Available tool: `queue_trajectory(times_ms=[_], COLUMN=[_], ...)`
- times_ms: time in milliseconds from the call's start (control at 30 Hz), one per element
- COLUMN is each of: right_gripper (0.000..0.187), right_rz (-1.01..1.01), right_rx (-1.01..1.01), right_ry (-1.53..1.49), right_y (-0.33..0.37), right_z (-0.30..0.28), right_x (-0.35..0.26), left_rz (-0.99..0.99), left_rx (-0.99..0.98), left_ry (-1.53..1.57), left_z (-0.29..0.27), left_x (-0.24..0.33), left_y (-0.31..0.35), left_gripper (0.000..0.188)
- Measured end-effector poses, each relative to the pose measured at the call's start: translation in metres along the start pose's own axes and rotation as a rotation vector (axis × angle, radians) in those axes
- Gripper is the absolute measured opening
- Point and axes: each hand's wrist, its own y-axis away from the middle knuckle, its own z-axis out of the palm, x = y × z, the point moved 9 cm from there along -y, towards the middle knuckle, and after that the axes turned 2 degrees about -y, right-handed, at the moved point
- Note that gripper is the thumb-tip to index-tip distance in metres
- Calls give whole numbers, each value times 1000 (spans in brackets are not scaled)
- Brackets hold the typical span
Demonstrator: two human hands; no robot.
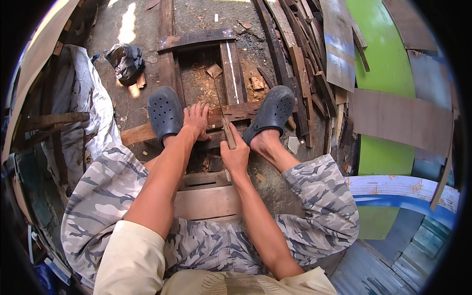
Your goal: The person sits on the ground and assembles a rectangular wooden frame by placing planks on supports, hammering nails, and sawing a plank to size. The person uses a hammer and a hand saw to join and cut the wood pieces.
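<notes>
My right hand (236, 155) is wrapped round the wooden handle of a handsaw (227, 132). Its thin, narrow blade points away from me across a dark wooden plank (243, 111). Pressing on that plank at the left is my left hand (197, 121), with its fingers spread. The plank lies crosswise between my feet, over a rough timber frame. A left clog (164, 112) and a right clog (276, 105), both dark, stand on either side. Where the blade meets the wood is too fine to make out.
Ahead, a short crosspiece (196, 40) lies over two long beams. Sawdust (196, 78) and wood chips cover the ground there. Stacked old boards (305, 73) line the right, beside a green panel (386, 59). At the left are a black plastic bag (127, 63) and white sheeting (98, 93).
</notes>
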Motion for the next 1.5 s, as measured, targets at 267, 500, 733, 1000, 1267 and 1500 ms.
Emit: queue_trajectory(times_ms=[267, 500, 733, 1000, 1267, 1500], right_gripper=[60, 54, 58, 56, 60, 54], right_rz=[8, -29, 86, 7, 12, 24], right_rx=[-7, 28, -39, -42, -71, -4], right_ry=[21, 10, 124, 71, 156, 20], right_y=[127, -8, 149, -31, 136, -22], right_z=[-89, 3, -92, 19, -80, 18], right_x=[-35, 16, -41, 13, -33, 13], left_rz=[-18, 26, -6, 5, 8, 23], left_rx=[15, 33, -16, 15, -20, 1], left_ry=[31, -15, 50, 27, 78, 60], left_z=[12, 2, 11, 1, 5, 4], left_x=[-5, 4, -3, 4, -4, 4], left_y=[-3, -5, -4, 1, 2, -2], left_gripper=[126, 128, 121, 117, 117, 118])
